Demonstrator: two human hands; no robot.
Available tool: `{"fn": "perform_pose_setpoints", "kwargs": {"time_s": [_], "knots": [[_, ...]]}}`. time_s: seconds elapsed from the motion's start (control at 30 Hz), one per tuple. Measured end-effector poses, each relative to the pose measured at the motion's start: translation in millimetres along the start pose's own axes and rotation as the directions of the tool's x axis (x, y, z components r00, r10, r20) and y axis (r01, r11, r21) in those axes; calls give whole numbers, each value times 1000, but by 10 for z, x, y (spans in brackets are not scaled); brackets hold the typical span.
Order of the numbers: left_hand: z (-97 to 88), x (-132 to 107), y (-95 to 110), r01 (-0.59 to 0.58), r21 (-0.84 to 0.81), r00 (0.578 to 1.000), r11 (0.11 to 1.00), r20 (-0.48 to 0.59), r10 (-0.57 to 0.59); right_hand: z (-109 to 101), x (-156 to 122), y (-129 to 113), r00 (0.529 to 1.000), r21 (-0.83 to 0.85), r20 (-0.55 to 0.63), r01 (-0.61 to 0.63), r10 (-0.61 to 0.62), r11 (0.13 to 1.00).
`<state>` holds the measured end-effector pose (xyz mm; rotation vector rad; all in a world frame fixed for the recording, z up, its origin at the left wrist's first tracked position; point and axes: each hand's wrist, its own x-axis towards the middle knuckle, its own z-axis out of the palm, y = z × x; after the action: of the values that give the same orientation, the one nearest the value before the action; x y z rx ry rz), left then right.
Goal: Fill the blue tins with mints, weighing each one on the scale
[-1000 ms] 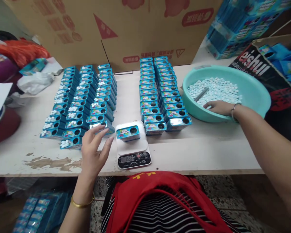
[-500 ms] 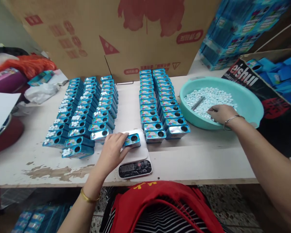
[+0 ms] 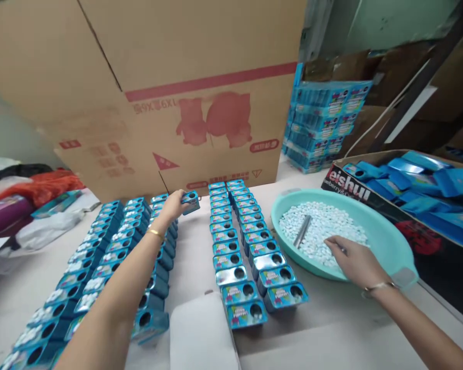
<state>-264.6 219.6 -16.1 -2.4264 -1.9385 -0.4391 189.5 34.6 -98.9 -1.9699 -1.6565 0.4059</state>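
My left hand (image 3: 174,204) is closed around a small blue tin (image 3: 191,201) with a round hole in its top. It holds the tin raised at the far end of the left rows, near the cardboard. My right hand (image 3: 345,253) is at the near side of a turquoise basin (image 3: 389,231), fingers pinched together over white candies (image 3: 324,221); whatever is between the fingertips is hidden. A metal scoop-like tube (image 3: 303,231) lies on the candies. At the front edge of view is the white pan of a scale (image 3: 202,331), with no tin on it.
Left rows of blue tins (image 3: 111,244) carry white candies on top, partly behind my forearm. Two rows of tins (image 3: 226,246) stand in the middle. A big cardboard box (image 3: 212,159) walls the back. Wrapped blue packs (image 3: 320,118) and a carton of tins (image 3: 409,180) stand right.
My left hand has lifted the blue tin off the scale and carried it forward to the far end of the left rows. My right hand stays in the basin. The view has tilted up.
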Motion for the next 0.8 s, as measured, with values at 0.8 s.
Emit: {"fn": "perform_pose_setpoints", "kwargs": {"time_s": [0.8], "knots": [[-946, -2393, 333, -234, 57, 878, 970, 442, 186, 151, 302, 260, 813, -222, 564, -23, 147, 975]]}}
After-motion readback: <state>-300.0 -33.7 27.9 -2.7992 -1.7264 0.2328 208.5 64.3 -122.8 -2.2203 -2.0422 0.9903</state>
